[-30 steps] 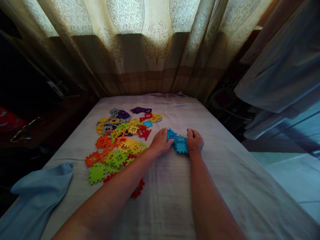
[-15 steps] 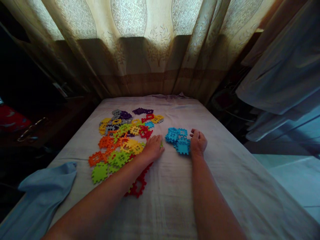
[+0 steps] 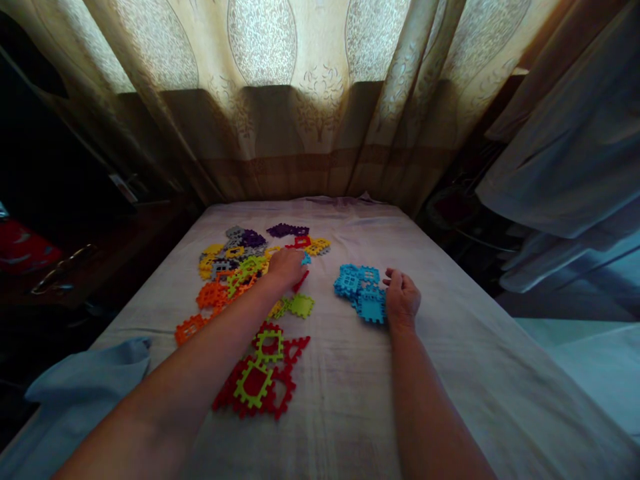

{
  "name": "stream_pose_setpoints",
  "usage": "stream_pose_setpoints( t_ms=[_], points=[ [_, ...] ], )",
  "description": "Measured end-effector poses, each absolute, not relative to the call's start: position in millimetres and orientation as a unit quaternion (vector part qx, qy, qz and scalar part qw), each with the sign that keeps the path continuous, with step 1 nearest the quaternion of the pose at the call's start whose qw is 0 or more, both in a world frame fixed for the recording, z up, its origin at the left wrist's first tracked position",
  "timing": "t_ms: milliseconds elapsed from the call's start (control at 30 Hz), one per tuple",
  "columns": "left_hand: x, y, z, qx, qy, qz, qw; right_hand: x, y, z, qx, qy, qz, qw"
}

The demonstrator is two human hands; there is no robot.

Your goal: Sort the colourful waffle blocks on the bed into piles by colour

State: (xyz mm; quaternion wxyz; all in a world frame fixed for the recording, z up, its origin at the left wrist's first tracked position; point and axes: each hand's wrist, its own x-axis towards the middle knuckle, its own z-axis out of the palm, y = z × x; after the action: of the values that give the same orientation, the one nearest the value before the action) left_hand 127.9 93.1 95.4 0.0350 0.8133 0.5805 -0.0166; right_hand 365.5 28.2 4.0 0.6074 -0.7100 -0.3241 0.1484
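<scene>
My left hand reaches over the heap of toothed plastic building tiles, back of the hand up and fingers bent downward. Its fingertips are hidden, so I cannot see whether they grip anything. A small blue tile shows at its fingers, partly covered, and a red tile sticks out just below the hand. My right hand rests on the sheet, loosely curled with fingers a little apart and no tile visible in it. Beside its fingers lies a pile of blue tiles, some with window-like grids.
Orange, grey, yellow and purple tiles spread over the left of the bed sheet. Red and light-green frame tiles lie nearer me. A light-blue cloth is at the left edge. A curtain hangs behind.
My left hand has moved away from the green tiles, up and left to the blue tile, uncovering a green tile and the near red ones. My right hand stays beside the blue pile. The view tilts slightly.
</scene>
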Motion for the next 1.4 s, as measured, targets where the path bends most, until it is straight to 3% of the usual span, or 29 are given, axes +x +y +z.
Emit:
stream_pose_setpoints(
  t_ms=[333, 533, 833, 1133, 1233, 1400],
  points=[
    [144, 126, 74, 0.784, 0.620, -0.008, 0.019, 367, 29, 0, -0.722, -0.336, 0.138, 0.589],
    [143, 127, 78, 0.788, 0.609, 0.080, 0.054, 369, 30, -2, -0.725, -0.338, 0.137, 0.585],
    [176, 75, 59, 0.827, 0.491, 0.189, 0.198, 368, 30, -1, -0.728, -0.345, 0.129, 0.579],
    [136, 22, 47, 0.819, 0.461, 0.260, 0.222, 371, 26, -7, -0.697, -0.403, 0.109, 0.584],
    [97, -4, 42, 0.819, 0.455, 0.307, 0.169, 360, 7, 0, -0.671, -0.525, 0.005, 0.524],
    [35, -45, 31, 0.824, 0.472, 0.310, 0.040, 331, -25, 13, -0.617, -0.732, -0.132, 0.257]
  ],
)
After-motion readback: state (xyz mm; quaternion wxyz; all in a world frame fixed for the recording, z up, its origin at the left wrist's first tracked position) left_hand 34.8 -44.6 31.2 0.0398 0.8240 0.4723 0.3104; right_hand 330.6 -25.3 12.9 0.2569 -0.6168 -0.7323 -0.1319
